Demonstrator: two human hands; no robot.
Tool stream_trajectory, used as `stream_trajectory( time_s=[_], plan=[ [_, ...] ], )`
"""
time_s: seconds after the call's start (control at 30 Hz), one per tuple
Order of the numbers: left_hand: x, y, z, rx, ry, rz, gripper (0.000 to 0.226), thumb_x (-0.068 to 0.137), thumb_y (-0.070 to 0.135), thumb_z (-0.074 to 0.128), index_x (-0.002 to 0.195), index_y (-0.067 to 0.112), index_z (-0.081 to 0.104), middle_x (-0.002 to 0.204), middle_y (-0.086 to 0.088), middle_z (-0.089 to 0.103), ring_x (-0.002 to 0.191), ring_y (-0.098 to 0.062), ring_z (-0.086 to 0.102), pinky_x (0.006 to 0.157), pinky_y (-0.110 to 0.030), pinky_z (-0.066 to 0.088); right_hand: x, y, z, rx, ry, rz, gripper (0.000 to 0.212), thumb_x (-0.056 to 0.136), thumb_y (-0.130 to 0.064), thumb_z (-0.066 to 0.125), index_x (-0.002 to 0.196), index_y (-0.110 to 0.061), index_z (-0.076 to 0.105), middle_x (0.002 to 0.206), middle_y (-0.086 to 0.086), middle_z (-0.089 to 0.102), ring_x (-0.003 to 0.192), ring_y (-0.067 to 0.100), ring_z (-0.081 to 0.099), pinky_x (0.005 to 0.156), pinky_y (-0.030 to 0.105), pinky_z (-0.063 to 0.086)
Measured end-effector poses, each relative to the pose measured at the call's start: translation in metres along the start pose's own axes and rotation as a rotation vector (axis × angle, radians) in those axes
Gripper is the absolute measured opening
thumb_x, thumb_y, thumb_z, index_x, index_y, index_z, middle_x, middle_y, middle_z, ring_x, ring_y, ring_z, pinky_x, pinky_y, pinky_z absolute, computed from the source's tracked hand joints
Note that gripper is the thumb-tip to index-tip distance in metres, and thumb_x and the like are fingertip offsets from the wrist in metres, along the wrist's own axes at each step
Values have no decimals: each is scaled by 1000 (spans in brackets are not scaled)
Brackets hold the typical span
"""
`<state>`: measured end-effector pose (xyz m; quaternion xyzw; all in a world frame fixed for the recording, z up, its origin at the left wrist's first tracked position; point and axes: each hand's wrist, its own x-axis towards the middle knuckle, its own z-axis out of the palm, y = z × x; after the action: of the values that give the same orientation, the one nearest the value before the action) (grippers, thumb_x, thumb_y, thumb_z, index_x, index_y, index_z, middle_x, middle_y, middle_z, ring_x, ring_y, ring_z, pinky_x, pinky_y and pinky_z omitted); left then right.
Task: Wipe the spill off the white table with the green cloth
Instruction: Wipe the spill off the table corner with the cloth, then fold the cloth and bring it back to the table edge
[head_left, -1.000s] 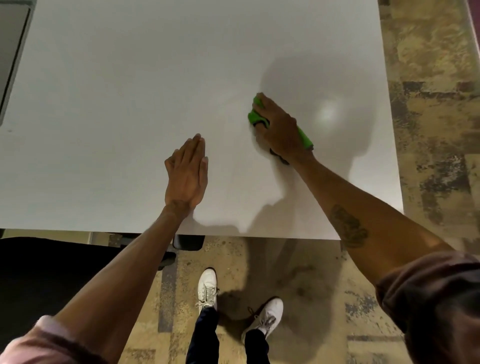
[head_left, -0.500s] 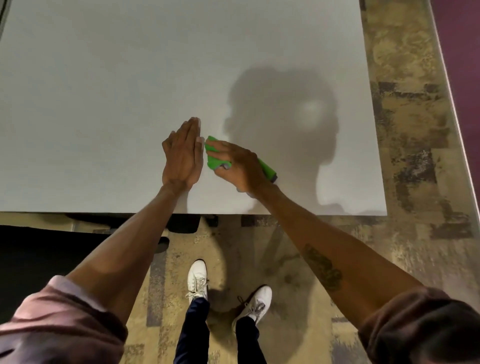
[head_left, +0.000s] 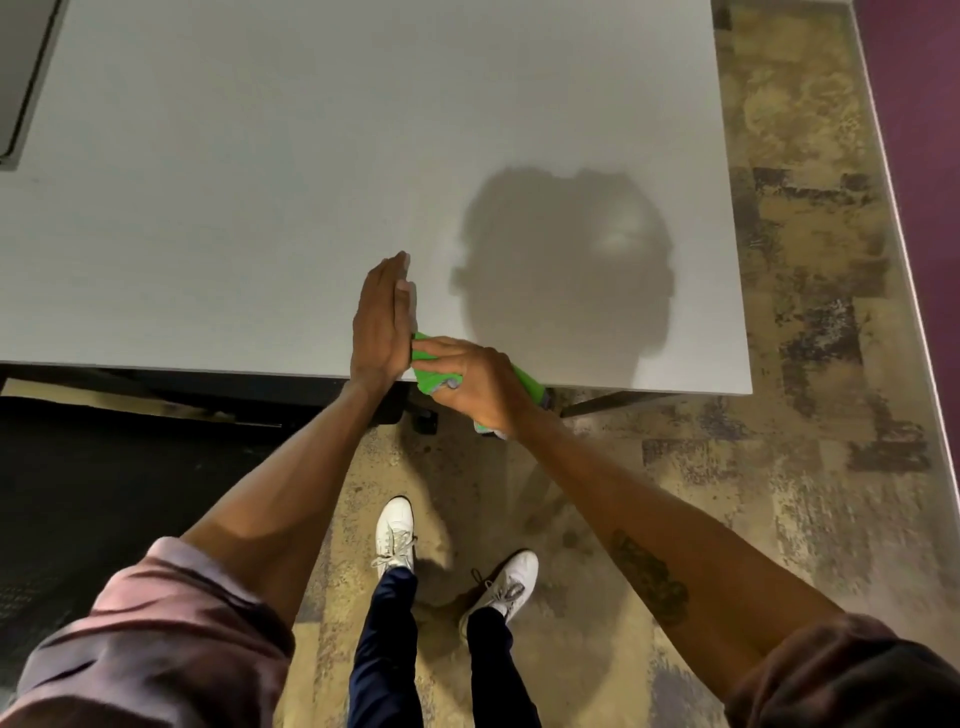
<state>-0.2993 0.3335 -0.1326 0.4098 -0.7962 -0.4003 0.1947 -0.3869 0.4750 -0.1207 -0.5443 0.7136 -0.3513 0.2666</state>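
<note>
The white table (head_left: 260, 182) fills the upper part of the view. My right hand (head_left: 470, 382) grips the green cloth (head_left: 427, 371) at the table's near edge, partly past the edge. Most of the cloth is hidden under that hand; green shows at its left and right sides. My left hand (head_left: 382, 322) stands on its edge on the table, fingers straight and together, its palm against the cloth. No spill is visible on the table top.
A dark-framed panel (head_left: 21, 78) lies at the table's far left corner. Patterned carpet (head_left: 810, 312) runs along the table's right side and under my feet. A dark mat (head_left: 78, 493) lies on the floor at the left. My white shoes (head_left: 395, 535) stand below the edge.
My right hand has dragged the cloth from the middle right of the table toward me and left, up to the near edge. My left hand turned from flat onto its side, against the cloth.
</note>
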Motion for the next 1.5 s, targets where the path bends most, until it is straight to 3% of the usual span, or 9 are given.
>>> stream_trajectory(
  time_s=[0.27,0.4,0.63,0.8,0.97,1.2,1.3,1.4,1.5],
  plan=[
    [-49,15,-8,-104,-75,-114,50,111,38,27,150,14,47,153,-3,49,142,-19,45,122,-42,34,-38,-22,3,432,53,283,46,78,12,70,121,-6,68,136,6,62,125,13,59,111,31,45],
    [-59,31,-16,-110,-118,-166,48,113,33,30,153,11,44,156,-5,46,144,-19,43,117,-25,30,-47,-29,-12,484,88,418,47,77,12,65,120,-6,69,133,-3,62,120,8,59,103,14,44],
    [-75,61,-41,-122,-117,-170,33,111,32,38,131,18,61,139,-2,57,126,-21,55,111,-39,45,-47,-57,-53,959,380,742,10,89,-6,59,82,-14,59,69,1,59,57,12,59,56,21,49],
    [-79,93,-54,-240,-64,-224,15,102,36,50,95,30,61,103,6,68,97,-24,67,93,-47,55,-38,-81,-65,1207,431,777,16,94,-8,51,86,-10,65,78,9,66,69,24,64,76,36,53],
    [-82,113,-67,-153,-49,-215,29,102,48,52,88,27,66,95,8,65,89,-7,62,81,-35,47,-27,-104,-72,1136,446,777,34,86,-6,53,111,17,55,111,46,55,92,49,60,95,67,48],
    [-99,135,-80,-436,-233,-299,43,101,54,54,118,19,72,111,1,74,104,-20,70,94,-36,56,-22,-128,-81,1078,485,785,16,92,-9,59,105,-2,66,97,21,66,79,32,64,78,43,56],
    [-103,143,-82,-499,-258,-286,50,98,57,56,132,20,64,122,0,71,112,-18,68,96,-32,55,-27,-136,-84,996,372,633,21,95,-14,57,111,-5,69,105,20,71,90,34,67,86,44,55],
    [-104,152,-85,-564,-245,-291,49,91,60,63,125,24,66,110,9,76,104,-8,72,86,-21,57,-32,-142,-83,978,216,538,28,99,-24,52,116,-10,70,116,17,71,107,33,67,96,43,55],
    [-101,154,-93,-611,-185,-303,28,92,44,71,115,28,66,100,11,77,88,2,73,71,-10,56,-31,-143,-84,898,140,524,27,96,-20,50,110,-12,72,104,14,74,94,24,70,79,32,59]
  ],
)
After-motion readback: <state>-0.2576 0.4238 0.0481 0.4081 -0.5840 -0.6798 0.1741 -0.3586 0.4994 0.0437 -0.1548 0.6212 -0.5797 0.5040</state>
